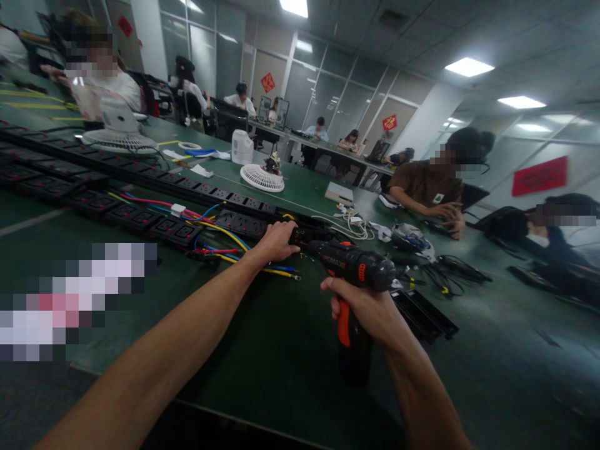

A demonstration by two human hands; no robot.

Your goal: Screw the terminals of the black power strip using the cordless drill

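While our right hand (363, 300) grips the handle of a black-and-orange cordless drill (359, 265), with the fingers wrapped around it near the trigger, our left hand (279, 240) is closed over the near end of a black power strip (241, 223) on the green bench (262, 350). We have the drill lying roughly level, its front pointed left toward that end; whether the bit touches the strip we cannot tell.

Beside the power strip, red, blue and yellow wires (229, 232) run loose, some passing a white connector (178, 210), and their ends reach the bench just below our left wrist. A nearer row of black socket modules (180, 231) and a farther long socket rail (225, 195) lie alongside.

To the right of the drill we see two slim black trays (424, 312), a tangle of black cables (450, 272) and a clear plastic bag (412, 239). Beyond our hands are a coil of white cable (354, 226), a flat silver box (340, 193), a round white fan grille (262, 179) and a white plastic jug (242, 147). Across the bench on the right, a co-worker in a brown top (415, 187) sits with both hands brought together.
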